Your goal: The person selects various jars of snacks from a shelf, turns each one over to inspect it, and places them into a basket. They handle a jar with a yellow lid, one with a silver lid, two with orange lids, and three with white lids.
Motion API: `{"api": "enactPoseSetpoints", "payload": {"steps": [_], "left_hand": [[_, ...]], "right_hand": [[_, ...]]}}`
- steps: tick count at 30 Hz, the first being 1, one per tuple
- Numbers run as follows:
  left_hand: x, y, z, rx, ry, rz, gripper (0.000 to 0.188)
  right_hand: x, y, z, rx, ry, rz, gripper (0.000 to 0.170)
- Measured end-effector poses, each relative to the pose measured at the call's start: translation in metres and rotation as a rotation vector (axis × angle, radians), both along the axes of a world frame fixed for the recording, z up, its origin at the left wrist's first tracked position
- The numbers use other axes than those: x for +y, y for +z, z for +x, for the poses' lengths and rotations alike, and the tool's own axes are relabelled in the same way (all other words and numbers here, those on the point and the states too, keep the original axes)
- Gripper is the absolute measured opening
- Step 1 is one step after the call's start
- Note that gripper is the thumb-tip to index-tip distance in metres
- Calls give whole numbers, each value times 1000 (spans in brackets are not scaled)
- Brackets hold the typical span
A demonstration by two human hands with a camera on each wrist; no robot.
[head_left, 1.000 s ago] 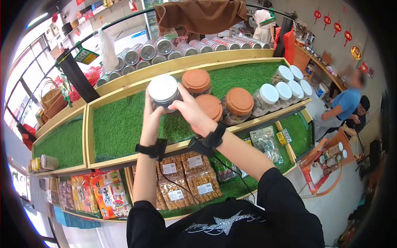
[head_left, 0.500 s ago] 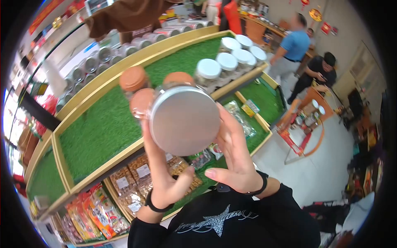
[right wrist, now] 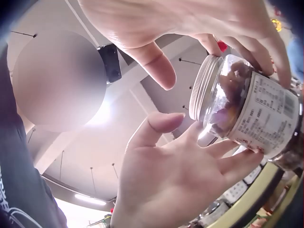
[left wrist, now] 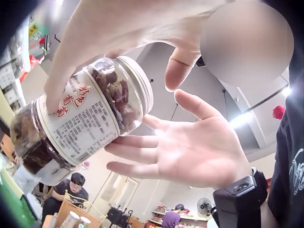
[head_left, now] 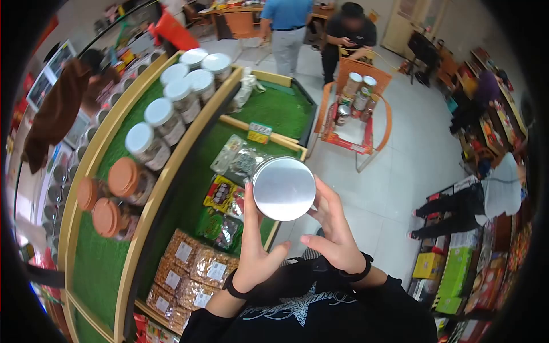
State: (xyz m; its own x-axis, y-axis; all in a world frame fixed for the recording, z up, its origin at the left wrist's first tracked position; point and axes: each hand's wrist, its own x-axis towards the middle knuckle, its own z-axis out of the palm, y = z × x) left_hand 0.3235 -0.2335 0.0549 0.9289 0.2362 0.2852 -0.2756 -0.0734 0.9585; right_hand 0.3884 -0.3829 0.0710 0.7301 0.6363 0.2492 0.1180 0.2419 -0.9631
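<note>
A clear jar (left wrist: 80, 128) with a silver screw lid (head_left: 284, 188), a white printed label and dark brown dried pieces inside is held up between both hands, lid towards the head. My left hand (head_left: 253, 257) presses its fingers along one side of the jar, thumb away from it. On the opposite side, the straight fingers of my right hand (head_left: 337, 234) lie against the jar; that thumb also stands apart. From the right wrist, the left hand (right wrist: 175, 175) shows palm up below the jar.
Orange-lidded jars (head_left: 131, 182) and several white-lidded jars (head_left: 163, 121) line the grassy shelf (head_left: 97, 257) at left. Bagged snacks (head_left: 194, 271) lie on its lower tier. Ahead, a wooden chair (head_left: 382, 108) bears more jars. Two people (head_left: 286, 40) are beyond, and stocked shelves (head_left: 457, 268) stand at right.
The jar has come off from above the grassy shelf, closer to the body, as the view swung right. The thumbs have moved off the jar; the fingers now lie along its sides.
</note>
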Motion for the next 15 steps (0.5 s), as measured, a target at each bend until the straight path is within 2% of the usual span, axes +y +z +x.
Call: {"api": "enactPoseSetpoints", "payload": {"steps": [3, 5, 7, 15], "left_hand": [[-35, -1, 25, 21, -67, -24, 101], [-58, -6, 45, 52, -95, -124, 101], [-82, -4, 67, 55, -154, -112, 99], [-186, -16, 149, 83, -346, 9, 87]], "right_hand": [[-37, -8, 18, -10, -52, -23, 80], [-65, -11, 30, 2, -92, -47, 79], [-95, -16, 43, 84, -112, -72, 79], [-213, -29, 94, 117, -312, -101, 81]]}}
